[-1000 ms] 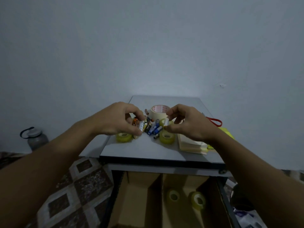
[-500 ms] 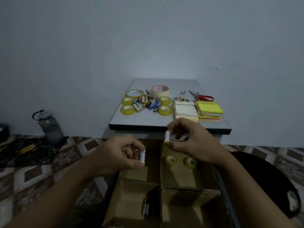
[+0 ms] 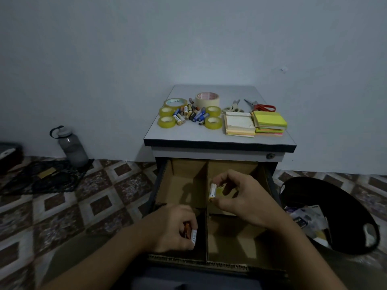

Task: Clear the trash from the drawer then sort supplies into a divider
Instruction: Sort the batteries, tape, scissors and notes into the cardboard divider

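Left hand [image 3: 173,229]: curled round batteries [image 3: 191,234], one orange, one white, over divider's 7 o'clock cell
Right hand [image 3: 240,197]: thumb and fingers pinch one battery [image 3: 213,191] upright, over divider's middle
Divider [image 3: 206,241]: cardboard, inside open drawer [image 3: 156,185]
Counter [image 3: 209,135]: battery pile [image 3: 191,115] at 11 o'clock, tape rolls [image 3: 166,121] around it

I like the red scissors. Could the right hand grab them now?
Probably not yet: the right hand is busy pinching a battery over the drawer. The red scissors lie uncovered on the cabinet top, so the way looks free once it lets go.
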Action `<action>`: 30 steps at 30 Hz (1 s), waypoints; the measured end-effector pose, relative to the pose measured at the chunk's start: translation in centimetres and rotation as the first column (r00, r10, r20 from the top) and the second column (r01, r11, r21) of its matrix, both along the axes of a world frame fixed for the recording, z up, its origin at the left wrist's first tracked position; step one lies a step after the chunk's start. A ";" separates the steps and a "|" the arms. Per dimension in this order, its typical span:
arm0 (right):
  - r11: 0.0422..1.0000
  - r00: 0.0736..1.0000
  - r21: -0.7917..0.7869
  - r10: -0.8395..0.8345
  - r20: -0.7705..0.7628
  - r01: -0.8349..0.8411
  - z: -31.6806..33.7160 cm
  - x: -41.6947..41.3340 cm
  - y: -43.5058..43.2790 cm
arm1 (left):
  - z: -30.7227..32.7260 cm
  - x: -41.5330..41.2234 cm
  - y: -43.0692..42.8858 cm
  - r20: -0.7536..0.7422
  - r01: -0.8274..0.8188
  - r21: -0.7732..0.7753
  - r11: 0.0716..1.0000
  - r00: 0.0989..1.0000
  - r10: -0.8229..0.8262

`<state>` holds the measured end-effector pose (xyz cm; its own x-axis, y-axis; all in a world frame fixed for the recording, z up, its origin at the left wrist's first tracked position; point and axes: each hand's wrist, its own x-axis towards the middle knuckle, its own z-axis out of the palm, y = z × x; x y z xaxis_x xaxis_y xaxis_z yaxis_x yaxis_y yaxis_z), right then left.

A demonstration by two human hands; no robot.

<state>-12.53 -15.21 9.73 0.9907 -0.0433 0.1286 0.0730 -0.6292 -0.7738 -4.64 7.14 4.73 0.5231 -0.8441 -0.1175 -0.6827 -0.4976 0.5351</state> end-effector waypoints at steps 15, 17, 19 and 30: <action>1.000 0.999 0.015 -0.009 -0.037 0.010 -0.9 -0.5 0.1 | -3.5 0.9 -1.4 0.162 0.180 0.047 0.983 0.969 -0.185; 1.000 0.999 0.016 -0.020 -0.041 0.021 -0.9 -0.6 0.0 | -3.2 0.8 -1.2 0.135 0.164 0.006 0.986 0.977 -0.163; 0.999 0.998 0.019 -0.025 -0.049 0.026 -0.9 -0.7 0.0 | -2.7 0.7 -0.8 0.118 0.126 0.000 0.992 0.985 -0.125; 0.991 0.994 0.130 -0.007 -0.109 0.022 -0.5 -0.9 0.2 | -0.4 -0.3 -1.5 0.335 0.039 0.574 0.818 0.900 -0.278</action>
<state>-13.47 -15.04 9.27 0.9977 -0.0671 0.0134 -0.0236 -0.5221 -0.8526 -4.89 5.66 4.30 0.4890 -0.7769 -0.3966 -0.8660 -0.4867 -0.1145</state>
